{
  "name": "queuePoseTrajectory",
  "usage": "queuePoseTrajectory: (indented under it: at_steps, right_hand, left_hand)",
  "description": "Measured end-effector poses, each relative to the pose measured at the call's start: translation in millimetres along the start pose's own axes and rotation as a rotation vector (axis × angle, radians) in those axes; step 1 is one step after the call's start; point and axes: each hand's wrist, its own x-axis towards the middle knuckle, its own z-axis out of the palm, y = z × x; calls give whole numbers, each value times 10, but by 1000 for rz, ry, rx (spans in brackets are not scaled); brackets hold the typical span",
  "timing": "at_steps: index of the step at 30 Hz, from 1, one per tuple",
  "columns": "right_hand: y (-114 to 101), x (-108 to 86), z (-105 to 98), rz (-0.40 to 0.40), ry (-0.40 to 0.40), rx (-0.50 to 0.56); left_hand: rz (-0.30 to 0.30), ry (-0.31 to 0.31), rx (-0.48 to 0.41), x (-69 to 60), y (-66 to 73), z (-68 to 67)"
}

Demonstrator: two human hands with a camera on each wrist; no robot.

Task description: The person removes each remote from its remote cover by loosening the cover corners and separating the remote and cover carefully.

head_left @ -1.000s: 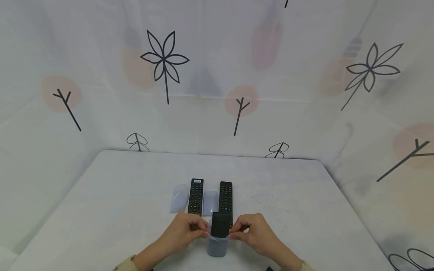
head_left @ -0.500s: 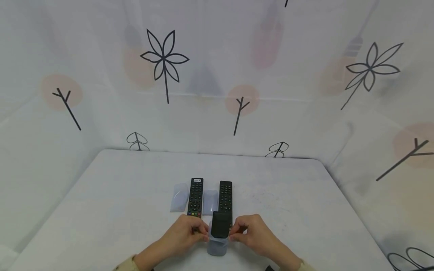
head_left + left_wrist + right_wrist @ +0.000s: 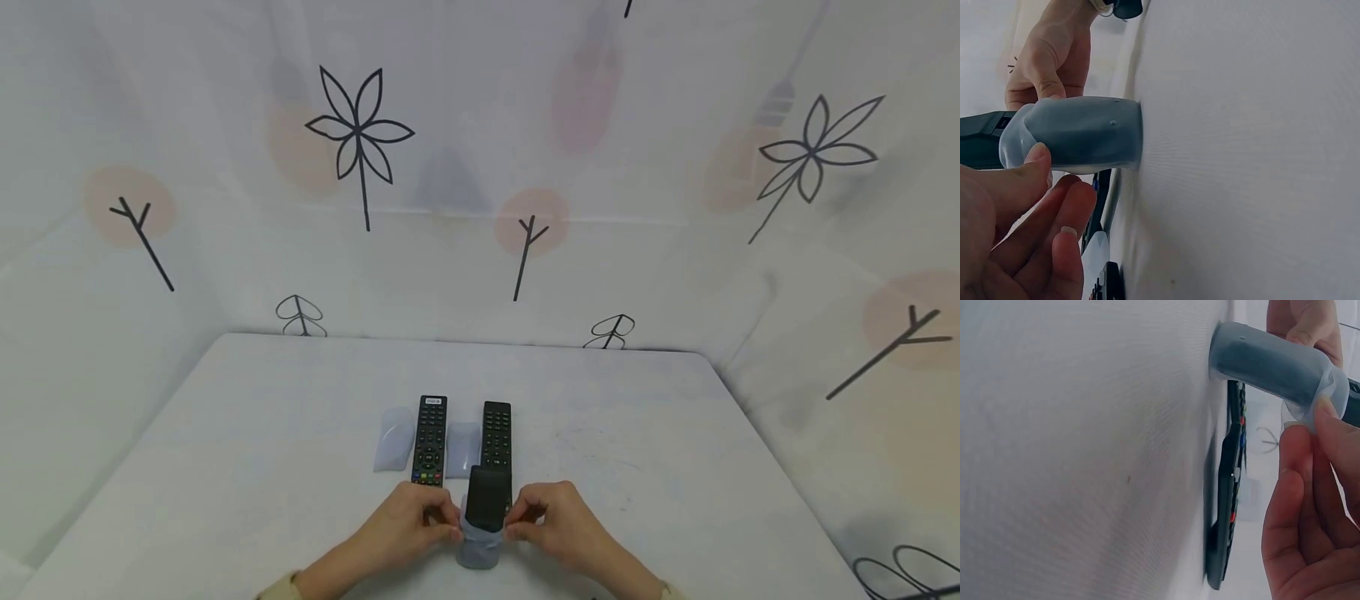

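A black remote control (image 3: 487,497) stands on end, its lower part inside a translucent bluish sleeve (image 3: 480,553). The sleeve's rim is folded over and wrinkled, plainly seen in the left wrist view on the sleeve (image 3: 1088,134). My left hand (image 3: 408,527) pinches that rim on the left side with thumb and fingers. On the right side, my right hand (image 3: 557,525) pinches it the same way. In the right wrist view the closed end of the sleeve (image 3: 1266,362) meets the white table, and only a bit of the remote shows above the rim.
Two more black remotes lie behind my hands, a left one (image 3: 430,440) and a right one (image 3: 497,435), the latter partly covered. Pale translucent sleeves lie flat, one at far left (image 3: 394,439) and one between the remotes (image 3: 462,450). A patterned curtain (image 3: 442,275) encloses the white table (image 3: 637,433).
The sleeve's rim has become more bunched and folded around the remote. Both hands have shifted down slightly and keep pinching it. The view has moved a little.
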Motion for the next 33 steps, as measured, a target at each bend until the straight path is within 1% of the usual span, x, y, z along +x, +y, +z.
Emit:
queuePoseTrajectory:
  at_steps: [7, 9, 12, 16, 23, 26, 30, 33]
  right_hand:
    - [11, 10, -7, -26, 30, -30]
    - [14, 8, -8, -44, 32, -25]
    - [21, 4, -10, -72, 29, -8]
    - [19, 1, -8, -91, 29, 6]
    - [-26, 7, 8, -103, 66, 10]
    - [-31, 10, 25, -140, 100, 3]
    - [-30, 19, 48, -194, 146, -13]
    - [-44, 21, 54, -181, 144, 15]
  left_hand:
    - [-43, 19, -84, 3, 1, 13]
    - [-50, 20, -94, 4, -7, 14]
    - [-78, 15, -126, 6, -9, 14]
    - [-91, 16, -158, 6, 3, 12]
    - [-89, 11, -192, 11, 36, 8]
    - [-85, 11, -202, 11, 30, 12]
    - [-65, 7, -204, 9, -1, 29]
    - [-60, 5, -211, 7, -13, 37]
